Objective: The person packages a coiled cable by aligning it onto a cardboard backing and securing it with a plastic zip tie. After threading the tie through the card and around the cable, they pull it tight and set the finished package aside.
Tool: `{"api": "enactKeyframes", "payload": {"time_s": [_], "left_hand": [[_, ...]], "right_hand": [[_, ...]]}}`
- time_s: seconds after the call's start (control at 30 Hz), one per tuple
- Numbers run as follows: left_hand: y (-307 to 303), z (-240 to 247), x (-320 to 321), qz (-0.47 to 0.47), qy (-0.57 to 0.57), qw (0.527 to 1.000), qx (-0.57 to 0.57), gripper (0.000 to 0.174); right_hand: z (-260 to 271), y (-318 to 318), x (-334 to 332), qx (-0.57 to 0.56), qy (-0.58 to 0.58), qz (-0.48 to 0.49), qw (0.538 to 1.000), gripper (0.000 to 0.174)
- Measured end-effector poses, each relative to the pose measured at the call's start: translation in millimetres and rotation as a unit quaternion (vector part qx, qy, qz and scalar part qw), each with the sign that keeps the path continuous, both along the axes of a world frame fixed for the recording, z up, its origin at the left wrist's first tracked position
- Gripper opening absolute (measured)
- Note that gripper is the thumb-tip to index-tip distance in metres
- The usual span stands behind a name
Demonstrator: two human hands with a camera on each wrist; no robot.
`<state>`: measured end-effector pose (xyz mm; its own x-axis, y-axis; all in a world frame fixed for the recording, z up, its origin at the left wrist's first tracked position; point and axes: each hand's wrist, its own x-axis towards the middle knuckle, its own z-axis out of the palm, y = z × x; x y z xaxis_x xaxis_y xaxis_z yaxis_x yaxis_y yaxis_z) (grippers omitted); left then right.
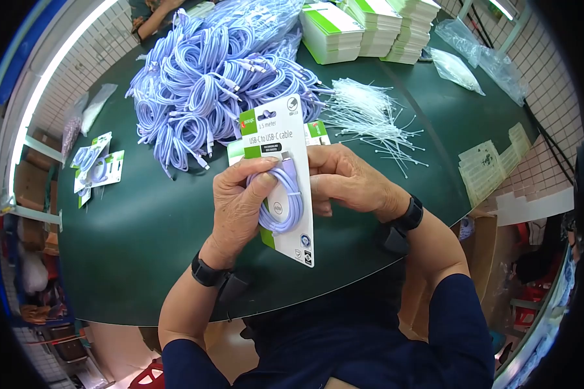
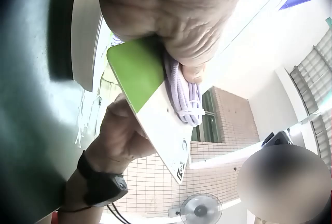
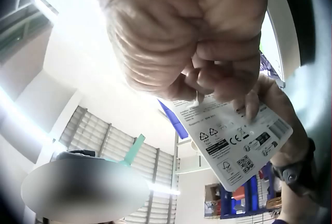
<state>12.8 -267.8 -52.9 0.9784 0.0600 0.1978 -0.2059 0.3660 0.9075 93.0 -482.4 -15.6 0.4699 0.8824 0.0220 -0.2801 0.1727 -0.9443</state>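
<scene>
Head view: a printed card (image 1: 278, 207) bearing a coiled lilac cable (image 1: 296, 202) stands between the hands, long axis upright but tilted; the left hand (image 1: 239, 198) grips its left edge, thumb over the coil, while the right hand (image 1: 352, 180), fingers curled, works partly behind it. Left wrist view: the right hand lies beyond the card. Right wrist view: bunched right fingertips, nearest the card's back, appear to pinch a white tie tail (image 3: 198, 98).

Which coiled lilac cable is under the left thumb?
The coiled lilac cable on the white-and-green cardboard card held in the left hand; others in view lie in the big lilac heap or on cards at the dark-green table's left.
</scene>
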Motion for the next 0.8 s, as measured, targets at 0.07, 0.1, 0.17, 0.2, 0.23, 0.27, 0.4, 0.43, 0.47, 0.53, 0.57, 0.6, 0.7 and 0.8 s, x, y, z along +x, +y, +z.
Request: {"api": "enactKeyframes", "payload": {"time_s": [0.07,0.1,0.17,0.2,0.23,0.27,0.4,0.43,0.47,0.53,0.57,0.6,0.7,0.8], "left_hand": [[0,-1,0,0.004,-0.002,1.0,-0.002,0.02],[-1,-2,0,0.006,-0.002,1.0,-0.005,0.02],[-1,-2,2,0.007,-0.003,1.0,-0.01,0.019],[0,-1,3,0.01,-0.007,1.0,0.004,0.019],[1,-1,3,0.012,-0.011,1.0,0.017,0.019],[3,-1,3,0.014,-0.014,0.999,0.031,0.019],[12,-3,6,0.008,0.008,1.0,0.013,0.019],[11,-4,6,0.01,0.009,1.0,0.014,0.019],[10,-4,5,0.013,0.007,1.0,-0.003,0.019],[8,-4,3,0.016,0.006,0.999,-0.032,0.02],[9,-4,3,0.015,0.009,1.0,-0.025,0.02],[9,-5,3,0.022,0.011,0.999,-0.03,0.019],[10,-4,5,0.033,0.016,0.999,-0.038,0.018],[11,-4,1,-0.014,-0.002,0.999,-0.051,0.017]], "right_hand": [[-1,6,-7,0.012,0.033,-0.006,0.999,0.037],[-1,8,-10,0.024,0.067,-0.013,0.997,0.038],[0,9,-11,0.032,0.1,-0.022,0.994,0.038],[2,8,-11,0.023,0.107,-0.026,0.994,0.025],[3,7,-11,0.014,0.114,-0.03,0.993,0.012],[4,6,-11,0.005,0.122,-0.035,0.992,0.001],[3,3,-10,-0.058,-0.094,-0.068,0.992,0.04],[5,3,-10,-0.057,-0.093,-0.066,0.992,0.04],[9,5,-12,-0.054,-0.071,-0.056,0.994,0.037],[12,7,-17,-0.043,-0.023,-0.04,0.998,0.032],[6,9,-16,-0.037,-0.02,-0.041,0.998,0.032],[-5,12,-14,0.006,0.071,-0.017,0.997,0.03],[-18,17,-11,0.096,0.247,0.031,0.964,0.027],[-23,16,-15,0.125,0.241,0.117,0.955,0.028]]}}
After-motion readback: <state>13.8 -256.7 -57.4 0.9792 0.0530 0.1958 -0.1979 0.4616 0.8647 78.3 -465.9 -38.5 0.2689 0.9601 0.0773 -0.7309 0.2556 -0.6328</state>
